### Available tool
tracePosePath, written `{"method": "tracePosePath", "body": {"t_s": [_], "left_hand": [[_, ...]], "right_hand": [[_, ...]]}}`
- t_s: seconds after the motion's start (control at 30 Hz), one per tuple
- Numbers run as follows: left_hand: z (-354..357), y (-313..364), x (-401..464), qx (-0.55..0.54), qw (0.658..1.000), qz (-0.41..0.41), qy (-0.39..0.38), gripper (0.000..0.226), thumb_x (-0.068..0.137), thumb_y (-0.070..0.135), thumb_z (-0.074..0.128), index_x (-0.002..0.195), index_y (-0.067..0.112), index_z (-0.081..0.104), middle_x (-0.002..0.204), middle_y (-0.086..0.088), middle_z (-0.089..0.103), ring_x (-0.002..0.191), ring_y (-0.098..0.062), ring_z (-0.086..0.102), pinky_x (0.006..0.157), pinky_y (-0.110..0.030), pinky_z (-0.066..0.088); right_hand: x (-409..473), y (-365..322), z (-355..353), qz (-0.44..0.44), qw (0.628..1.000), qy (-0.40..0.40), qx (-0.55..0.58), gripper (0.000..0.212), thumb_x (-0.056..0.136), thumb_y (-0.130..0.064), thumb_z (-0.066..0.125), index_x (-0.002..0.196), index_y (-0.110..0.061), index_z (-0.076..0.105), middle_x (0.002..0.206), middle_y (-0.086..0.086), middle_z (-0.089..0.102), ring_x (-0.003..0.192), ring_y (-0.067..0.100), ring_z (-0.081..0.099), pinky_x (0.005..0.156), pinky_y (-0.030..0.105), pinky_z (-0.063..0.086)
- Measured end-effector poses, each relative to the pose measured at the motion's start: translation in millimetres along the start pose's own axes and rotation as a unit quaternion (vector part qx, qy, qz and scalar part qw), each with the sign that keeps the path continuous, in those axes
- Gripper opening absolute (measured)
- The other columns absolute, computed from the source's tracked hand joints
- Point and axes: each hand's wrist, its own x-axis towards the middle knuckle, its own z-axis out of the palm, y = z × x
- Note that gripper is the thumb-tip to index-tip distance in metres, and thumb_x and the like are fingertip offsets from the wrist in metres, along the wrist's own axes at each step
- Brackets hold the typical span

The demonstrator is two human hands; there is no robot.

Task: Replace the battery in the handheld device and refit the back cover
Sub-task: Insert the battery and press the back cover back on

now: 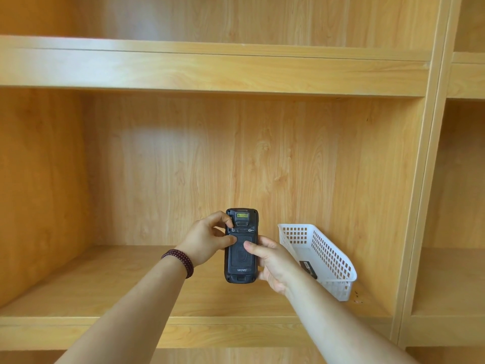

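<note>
I hold a black handheld device [241, 261] upright above the shelf, its back facing me, with the back cover [242, 254] on it. My right hand [273, 264] grips its right edge, thumb pressed on the cover. My left hand [207, 239] holds the upper left edge, thumb on the cover and a fingertip at the small left latch near the top. A dark battery [309, 269] lies inside the white basket.
A white perforated plastic basket [328, 256] stands on the wooden shelf board [105, 282] to the right of my hands, close to the upright panel [420, 206]. Another shelf board [210, 69] runs overhead. A beaded bracelet [179, 261] sits on my left wrist.
</note>
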Motion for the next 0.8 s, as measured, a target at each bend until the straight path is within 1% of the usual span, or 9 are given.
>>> {"method": "tracePosePath", "body": {"t_s": [0.13,0.27,0.37,0.43,0.53,0.63,0.7,0.8], "left_hand": [[3,-2,-2,-0.001,1.0,-0.001,-0.001,0.027,0.079,0.012,0.075,0.079,0.033,0.058,0.104,-0.001,0.07,0.084,-0.022,0.072,0.081,-0.044,0.059],[5,0,-3,0.01,1.0,0.01,0.015,0.025,0.081,0.014,0.074,0.087,0.032,0.057,0.107,0.006,0.068,0.083,-0.018,0.072,0.082,-0.038,0.059],[6,2,-4,0.021,1.0,0.011,0.016,0.023,0.081,0.014,0.074,0.088,0.029,0.057,0.106,0.005,0.07,0.08,-0.015,0.072,0.08,-0.035,0.058],[7,2,-3,0.022,1.0,0.008,0.015,0.025,0.08,0.014,0.075,0.082,0.033,0.057,0.104,0.004,0.07,0.078,-0.015,0.072,0.081,-0.037,0.058],[4,4,-1,0.012,1.0,-0.002,0.002,0.029,0.078,0.014,0.076,0.077,0.035,0.057,0.103,0.003,0.07,0.08,-0.02,0.073,0.082,-0.043,0.058],[3,7,1,0.008,1.0,-0.01,-0.005,0.026,0.078,0.011,0.077,0.078,0.028,0.058,0.101,0.002,0.069,0.082,-0.024,0.073,0.082,-0.045,0.059],[3,9,1,0.002,1.0,-0.013,-0.005,0.024,0.078,0.008,0.076,0.079,0.024,0.058,0.1,-0.001,0.068,0.082,-0.026,0.073,0.081,-0.046,0.059],[2,11,0,-0.002,1.0,-0.016,-0.008,0.023,0.078,0.007,0.076,0.079,0.021,0.058,0.099,-0.003,0.068,0.08,-0.025,0.073,0.08,-0.046,0.059]], "right_hand": [[-1,1,-1,0.004,1.0,0.004,-0.003,0.025,0.089,-0.014,0.068,0.115,-0.014,0.068,0.114,0.011,0.073,0.109,0.026,0.067,0.086,0.058,0.054],[-2,-1,-2,0.0,1.0,0.004,0.007,0.025,0.09,-0.014,0.068,0.115,-0.015,0.069,0.114,0.009,0.074,0.107,0.024,0.068,0.083,0.056,0.056],[-4,-2,-2,-0.001,1.0,0.008,0.001,0.025,0.089,-0.014,0.068,0.114,-0.015,0.069,0.113,0.009,0.074,0.106,0.024,0.068,0.081,0.053,0.057],[-5,-2,-2,-0.003,1.0,0.011,-0.004,0.024,0.089,-0.014,0.068,0.114,-0.015,0.069,0.112,0.009,0.074,0.106,0.024,0.068,0.079,0.052,0.057],[-6,-3,-3,-0.005,1.0,0.014,-0.01,0.022,0.089,-0.014,0.068,0.111,-0.016,0.07,0.111,0.008,0.075,0.106,0.025,0.068,0.081,0.053,0.057],[-7,-4,-2,-0.004,1.0,0.018,-0.009,0.021,0.089,-0.014,0.068,0.11,-0.015,0.071,0.11,0.009,0.075,0.106,0.026,0.068,0.082,0.054,0.057],[-8,-4,-1,-0.003,1.0,0.019,-0.008,0.021,0.089,-0.014,0.068,0.11,-0.015,0.071,0.11,0.01,0.075,0.106,0.027,0.068,0.079,0.051,0.057],[-9,-5,-1,-0.001,1.0,0.021,-0.012,0.021,0.09,-0.014,0.068,0.11,-0.014,0.071,0.109,0.011,0.075,0.105,0.027,0.069,0.077,0.048,0.057]]}}
